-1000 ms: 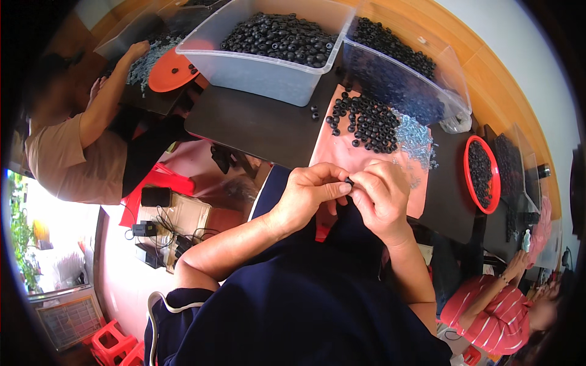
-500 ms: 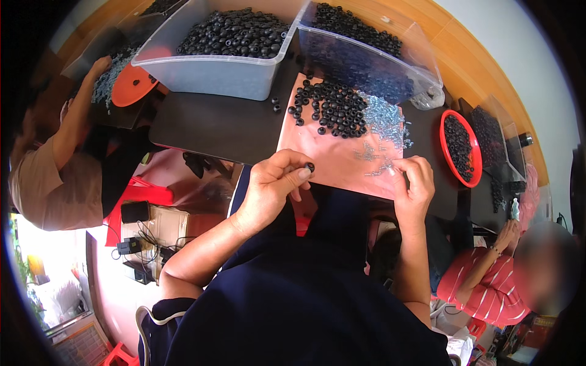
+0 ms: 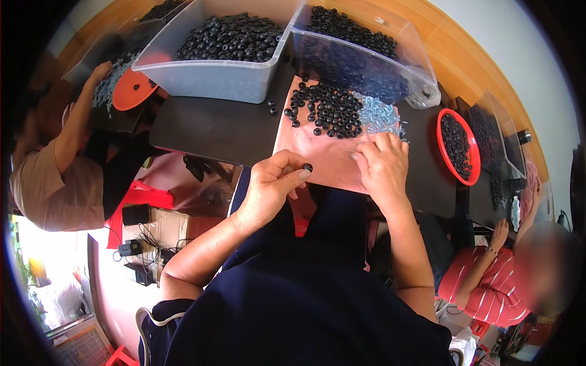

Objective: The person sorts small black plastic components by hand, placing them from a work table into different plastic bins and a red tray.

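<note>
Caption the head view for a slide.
Left hand pinching one round black piece, right hand over a pink mat, near a pile of small shiny pieces.

The black beads point(image 3: 343, 113) look like smooth, glossy plastic. The storage tub point(image 3: 207, 82) seems translucent plastic, the desk point(image 3: 201, 128) smooth.

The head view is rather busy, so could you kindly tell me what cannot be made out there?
Head view:
Whether the bare right hand holds anything: hidden by its fingers.
Part of the round black piece: covered by the bare left hand.
Exact shapes of the small pale-blue shiny pieces: too small.
Far end of the translucent plastic bin: cut off by the top edge.
</note>
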### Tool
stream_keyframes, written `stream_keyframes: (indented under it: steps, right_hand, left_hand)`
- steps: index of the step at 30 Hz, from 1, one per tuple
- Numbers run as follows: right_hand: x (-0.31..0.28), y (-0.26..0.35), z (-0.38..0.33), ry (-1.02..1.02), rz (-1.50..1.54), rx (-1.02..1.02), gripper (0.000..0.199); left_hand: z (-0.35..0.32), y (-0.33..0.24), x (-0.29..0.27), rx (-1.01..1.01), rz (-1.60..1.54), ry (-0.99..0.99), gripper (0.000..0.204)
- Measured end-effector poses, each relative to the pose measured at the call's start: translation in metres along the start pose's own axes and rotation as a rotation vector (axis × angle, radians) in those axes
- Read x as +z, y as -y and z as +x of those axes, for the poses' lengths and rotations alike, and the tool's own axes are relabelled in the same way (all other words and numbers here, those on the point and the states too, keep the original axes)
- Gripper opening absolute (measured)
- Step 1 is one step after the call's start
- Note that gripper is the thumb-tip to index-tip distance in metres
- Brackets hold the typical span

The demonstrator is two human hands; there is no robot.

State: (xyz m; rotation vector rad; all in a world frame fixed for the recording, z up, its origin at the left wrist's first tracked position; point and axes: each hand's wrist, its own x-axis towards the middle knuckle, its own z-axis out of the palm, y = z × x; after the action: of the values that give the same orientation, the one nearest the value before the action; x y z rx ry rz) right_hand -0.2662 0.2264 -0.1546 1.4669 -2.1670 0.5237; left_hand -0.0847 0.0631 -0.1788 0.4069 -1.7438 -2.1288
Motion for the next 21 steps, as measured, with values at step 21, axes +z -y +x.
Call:
stream_keyframes:
  steps: [21]
  right_hand:
    - [-0.012,0.045,0.038,0.075,0.307,-0.246,0.017]
  left_hand:
    - [-0.001,-0.009,-0.001,-0.038,0.052,0.021,0.014]
